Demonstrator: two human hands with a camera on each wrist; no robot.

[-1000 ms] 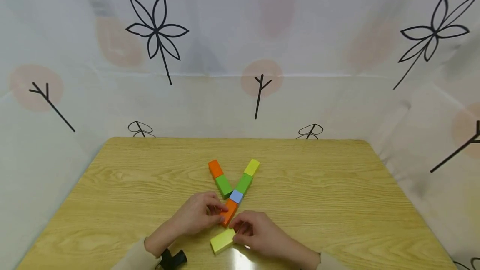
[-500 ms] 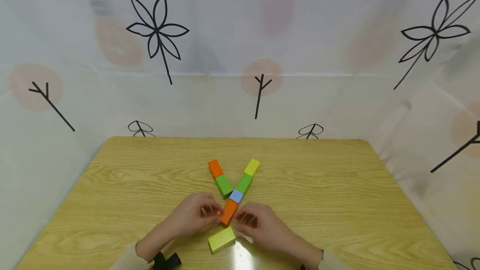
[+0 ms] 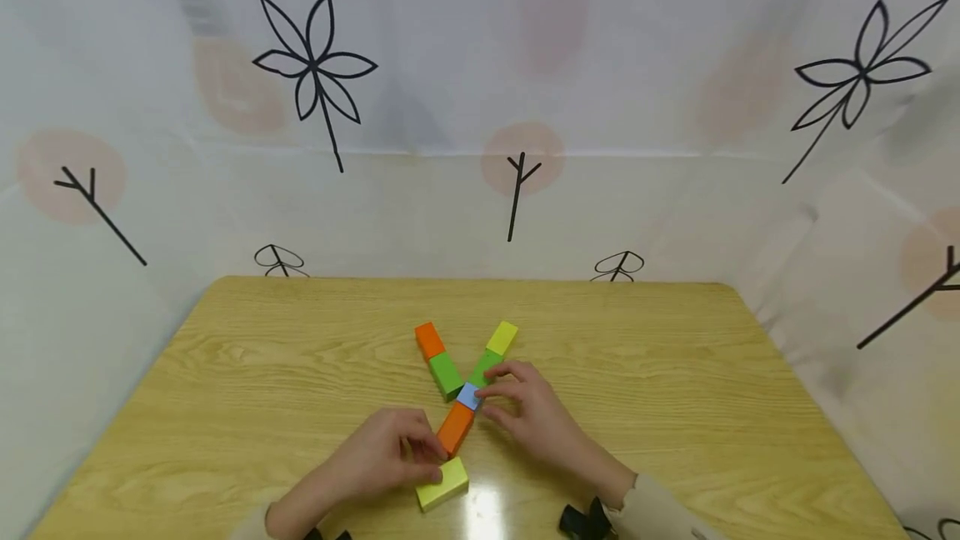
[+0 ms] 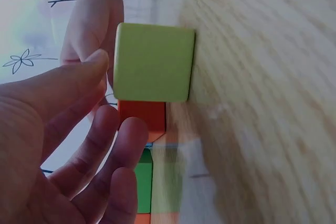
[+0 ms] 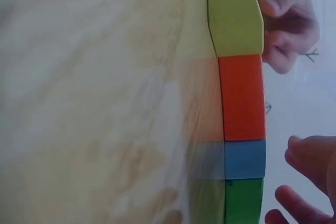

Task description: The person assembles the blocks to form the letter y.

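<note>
In the head view my left hand (image 3: 390, 452) is at the near end of a row of blocks. Its thumb tip overlaps a pale yellow block (image 3: 442, 488), and its fingertips lie by the near end of an orange block (image 3: 456, 427). The left wrist view shows the thumb (image 4: 97, 64) along the edge of that yellow block (image 4: 155, 62), fingers loosely bent. My right hand (image 3: 538, 415) hovers with spread fingers beside a blue cube (image 3: 468, 395) and a green block (image 3: 483, 367). In the right wrist view its fingers (image 5: 310, 161) stand apart from the blocks.
Beyond the green block lies a bright yellow block (image 3: 502, 337). A second arm, made of a green block (image 3: 446, 376) and an orange block (image 3: 429, 340), slants off leftward. All rest on a wooden table (image 3: 675, 390) backed by a patterned cloth (image 3: 420, 207).
My right hand has left the near yellow block and moved away from me to the blue cube. The left hand has come nearer, from beside the orange block to the yellow block.
</note>
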